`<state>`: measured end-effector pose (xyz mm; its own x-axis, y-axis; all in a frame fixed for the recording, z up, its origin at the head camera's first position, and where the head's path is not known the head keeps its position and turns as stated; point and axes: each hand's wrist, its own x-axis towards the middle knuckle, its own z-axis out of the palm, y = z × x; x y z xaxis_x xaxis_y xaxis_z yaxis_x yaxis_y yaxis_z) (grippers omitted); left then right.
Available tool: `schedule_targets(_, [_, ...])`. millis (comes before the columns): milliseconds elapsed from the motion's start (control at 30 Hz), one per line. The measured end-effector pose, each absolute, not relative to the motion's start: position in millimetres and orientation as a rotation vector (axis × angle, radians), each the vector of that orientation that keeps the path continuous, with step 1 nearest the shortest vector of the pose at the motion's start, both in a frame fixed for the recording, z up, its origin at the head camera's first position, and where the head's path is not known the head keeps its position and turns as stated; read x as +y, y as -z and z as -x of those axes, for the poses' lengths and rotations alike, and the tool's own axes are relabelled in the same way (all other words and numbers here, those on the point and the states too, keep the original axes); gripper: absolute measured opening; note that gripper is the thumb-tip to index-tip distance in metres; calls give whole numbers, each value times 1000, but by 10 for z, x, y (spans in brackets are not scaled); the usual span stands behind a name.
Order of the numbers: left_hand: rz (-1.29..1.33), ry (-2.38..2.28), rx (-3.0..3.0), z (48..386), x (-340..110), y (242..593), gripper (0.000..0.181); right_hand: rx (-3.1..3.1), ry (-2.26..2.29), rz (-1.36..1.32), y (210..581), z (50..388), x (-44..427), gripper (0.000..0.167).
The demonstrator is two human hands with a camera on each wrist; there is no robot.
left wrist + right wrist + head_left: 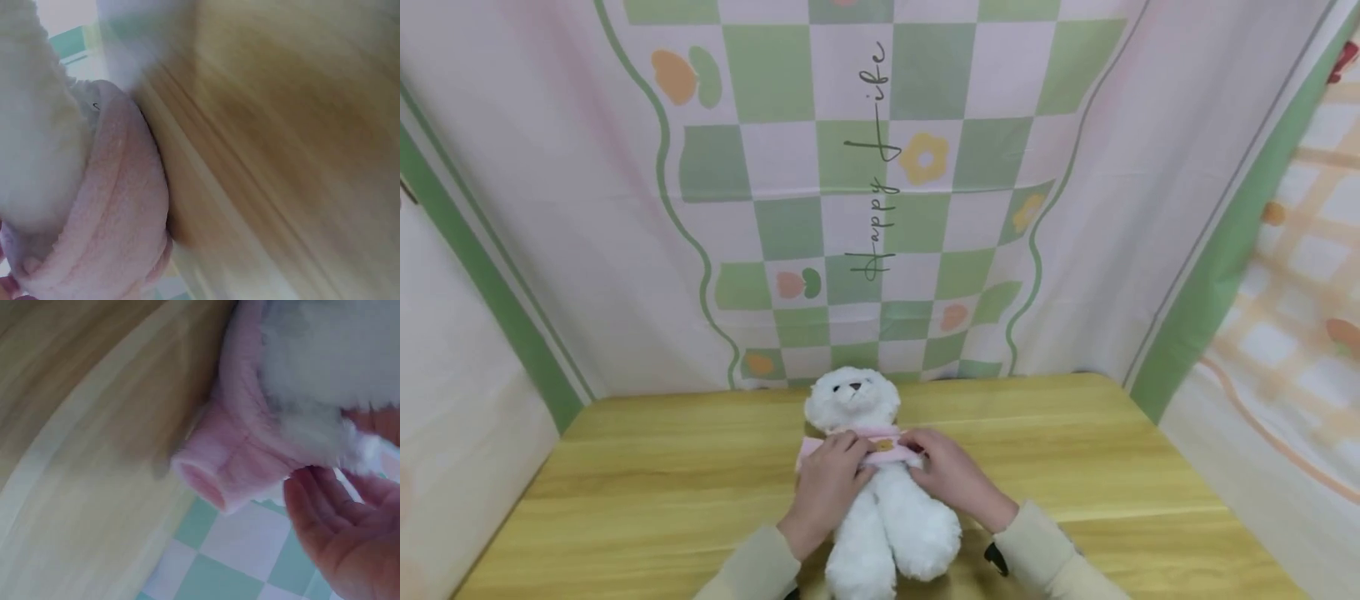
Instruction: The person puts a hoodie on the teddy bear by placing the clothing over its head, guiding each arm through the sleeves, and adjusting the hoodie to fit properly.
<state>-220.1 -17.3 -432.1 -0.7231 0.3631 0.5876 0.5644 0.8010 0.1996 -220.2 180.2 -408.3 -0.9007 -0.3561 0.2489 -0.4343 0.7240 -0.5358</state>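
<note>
A white plush bear (853, 400) lies on its back, its head toward the far edge and its fuzzy legs toward me. It has a small pink shirt (886, 435) with a brown patch round its chest. My left hand (827, 487) grips the shirt's lower edge on the left, fingers on top; only fingertips show in the left wrist view, beside the pink cloth (119, 206). On the other side my right hand (958, 475) pinches the hem. In the right wrist view, a pink sleeve (231, 465) juts out with nothing visible in its opening, near the curled fingers (306, 512).
The bear lies on a wood-grain table (662, 483). Behind the table hangs a green and white checked curtain (853, 167) with lettering. More patterned cloth (1285, 317) hangs at the right side, and pale cloth at the left.
</note>
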Motion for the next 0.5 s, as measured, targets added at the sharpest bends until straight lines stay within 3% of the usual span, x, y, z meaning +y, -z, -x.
schedule_targets(233, [754,549,-2331,2258,-273,4255,16,-2759,-1165,-542,4138,2285,1792,22])
schedule_targets(500, [820,277,-2421,2335,-352,4131,13,-2743,-1289,-663,4064,2342,1749,14])
